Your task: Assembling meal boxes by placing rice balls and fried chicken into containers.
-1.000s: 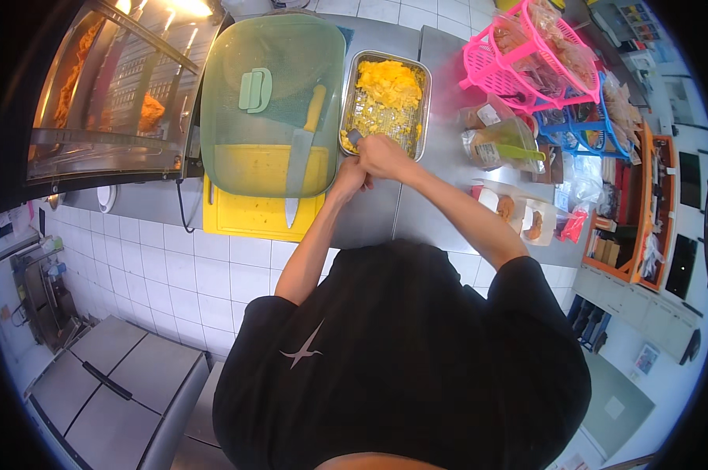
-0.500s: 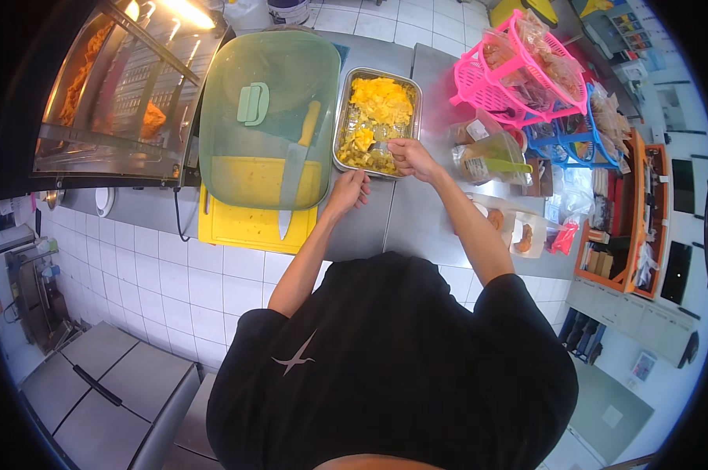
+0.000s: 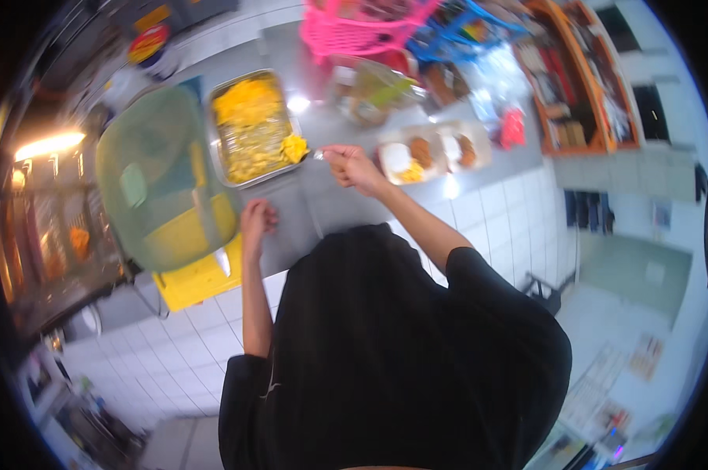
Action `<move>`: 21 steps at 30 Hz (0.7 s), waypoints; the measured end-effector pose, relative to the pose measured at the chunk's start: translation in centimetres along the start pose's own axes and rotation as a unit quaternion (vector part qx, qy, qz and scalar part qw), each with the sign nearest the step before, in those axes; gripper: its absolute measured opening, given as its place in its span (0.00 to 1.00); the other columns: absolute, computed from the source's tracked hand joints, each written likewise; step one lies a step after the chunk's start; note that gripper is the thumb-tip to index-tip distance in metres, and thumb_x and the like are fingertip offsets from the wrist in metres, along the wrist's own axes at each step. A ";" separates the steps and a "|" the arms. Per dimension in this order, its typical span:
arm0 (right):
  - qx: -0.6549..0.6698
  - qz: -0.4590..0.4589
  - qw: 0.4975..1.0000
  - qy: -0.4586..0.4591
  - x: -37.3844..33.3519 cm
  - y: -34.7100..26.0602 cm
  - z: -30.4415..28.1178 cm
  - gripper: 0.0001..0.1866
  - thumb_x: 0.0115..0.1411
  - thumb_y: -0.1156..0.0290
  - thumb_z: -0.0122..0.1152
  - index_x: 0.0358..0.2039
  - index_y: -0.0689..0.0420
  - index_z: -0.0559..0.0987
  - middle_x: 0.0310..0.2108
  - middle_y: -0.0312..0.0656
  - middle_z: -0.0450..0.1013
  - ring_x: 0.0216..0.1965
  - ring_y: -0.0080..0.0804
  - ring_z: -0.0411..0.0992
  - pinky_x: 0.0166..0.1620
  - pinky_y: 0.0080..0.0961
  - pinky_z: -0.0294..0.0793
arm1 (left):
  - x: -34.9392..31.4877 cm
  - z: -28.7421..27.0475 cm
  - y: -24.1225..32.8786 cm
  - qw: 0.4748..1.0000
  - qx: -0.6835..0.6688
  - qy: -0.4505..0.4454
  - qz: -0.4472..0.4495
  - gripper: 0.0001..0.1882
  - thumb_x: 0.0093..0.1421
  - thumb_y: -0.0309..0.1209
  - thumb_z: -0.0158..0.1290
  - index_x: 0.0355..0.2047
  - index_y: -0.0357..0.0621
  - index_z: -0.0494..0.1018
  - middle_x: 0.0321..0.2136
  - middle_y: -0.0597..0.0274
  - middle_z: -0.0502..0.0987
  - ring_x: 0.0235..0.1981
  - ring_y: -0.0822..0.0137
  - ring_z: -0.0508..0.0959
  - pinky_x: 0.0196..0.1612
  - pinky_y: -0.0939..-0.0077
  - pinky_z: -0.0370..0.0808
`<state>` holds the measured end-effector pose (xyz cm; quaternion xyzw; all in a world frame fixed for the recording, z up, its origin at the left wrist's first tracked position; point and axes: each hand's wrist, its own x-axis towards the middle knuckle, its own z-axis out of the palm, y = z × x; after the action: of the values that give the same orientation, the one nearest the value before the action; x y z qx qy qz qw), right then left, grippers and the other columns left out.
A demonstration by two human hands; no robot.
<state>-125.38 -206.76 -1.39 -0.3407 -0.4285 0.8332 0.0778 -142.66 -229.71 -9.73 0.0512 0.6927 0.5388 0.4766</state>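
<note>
My right hand (image 3: pixel 352 168) is closed around the handle of a metal spoon (image 3: pixel 318 155). On its far end sits a lump of yellow scrambled egg (image 3: pixel 294 147), over the right rim of a steel tray (image 3: pixel 254 182). More egg fills the tray, heaped thickest at the far end. Just below the tray's near edge, my left hand (image 3: pixel 258 219) hovers with loosely curled fingers and nothing visible in them. To the right of my right hand, open takeaway boxes (image 3: pixel 440 168) hold white rice and browned pieces; the left one also has some yellow egg.
Left of the tray, a green translucent lid (image 3: pixel 146 129) and a knife (image 3: pixel 205 219) lie over a yellow cutting board (image 3: pixel 186 283). A lit food warmer (image 3: pixel 48 227) stands farther left. Pink (image 3: pixel 354 35) and blue baskets (image 3: pixel 456 35) and a clear tub (image 3: pixel 370 94) occupy the back right.
My view has swung right, bringing the takeaway boxes fully into sight. The spoon has risen from the tray with egg on it, moving toward the boxes. My left hand has drawn back from the tray.
</note>
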 end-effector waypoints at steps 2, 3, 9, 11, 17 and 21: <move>0.023 -0.004 1.000 0.007 -4.4 0.1 -3.2 0.12 0.69 0.66 0.53 0.49 0.57 0.75 0.17 0.22 0.52 0.15 0.11 0.47 0.16 0.15 0.45 | -1.4 0.3 -0.7 1.000 -0.014 -0.011 -0.007 0.09 0.67 0.38 0.48 0.39 0.47 0.73 0.26 0.67 0.75 0.24 0.75 0.75 0.21 0.81 0.70; 0.025 -0.019 0.998 0.050 -7.1 0.1 -5.0 0.13 0.69 0.65 0.54 0.49 0.58 0.76 0.17 0.22 0.53 0.14 0.11 0.48 0.16 0.15 0.46 | -2.0 0.6 -0.8 1.000 -0.019 -0.011 -0.012 0.09 0.67 0.38 0.48 0.39 0.47 0.72 0.27 0.67 0.75 0.24 0.75 0.75 0.21 0.81 0.69; -0.025 -0.109 0.944 0.310 -18.7 -1.0 -18.5 0.15 0.68 0.64 0.55 0.50 0.58 0.77 0.16 0.23 0.58 0.14 0.10 0.53 0.16 0.13 0.49 | -3.9 3.4 0.0 0.998 -0.010 -0.026 -0.047 0.08 0.67 0.36 0.47 0.39 0.47 0.72 0.28 0.66 0.75 0.25 0.75 0.75 0.21 0.81 0.69; -0.049 -0.131 0.928 0.345 -19.6 -1.1 -23.3 0.14 0.68 0.65 0.55 0.49 0.60 0.78 0.17 0.24 0.60 0.15 0.11 0.54 0.17 0.14 0.51 | -3.8 4.8 0.9 0.998 0.001 -0.032 -0.048 0.08 0.67 0.36 0.46 0.39 0.47 0.72 0.28 0.66 0.75 0.25 0.75 0.75 0.21 0.81 0.69; -0.533 -0.347 0.623 0.456 -17.6 1.9 -30.4 0.16 0.62 0.76 0.54 0.49 0.52 0.81 0.24 0.48 0.74 0.21 0.44 0.70 0.29 0.37 0.71 | -3.1 8.7 3.6 0.996 0.060 -0.059 -0.019 0.08 0.67 0.36 0.46 0.39 0.48 0.72 0.29 0.67 0.75 0.26 0.75 0.74 0.23 0.82 0.69; -0.631 -0.252 0.597 0.427 -18.7 3.9 -30.9 0.23 0.54 0.79 0.55 0.52 0.47 0.78 0.21 0.42 0.62 0.22 0.41 0.68 0.25 0.38 0.70 | -3.7 10.3 4.4 0.995 0.081 -0.058 -0.002 0.08 0.68 0.36 0.47 0.38 0.48 0.72 0.29 0.67 0.75 0.27 0.75 0.74 0.24 0.82 0.70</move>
<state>-90.99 -196.63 -7.44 -0.5001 -0.8340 0.0621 0.2246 -135.24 -222.90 -3.64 0.1194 0.7049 0.4764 0.5118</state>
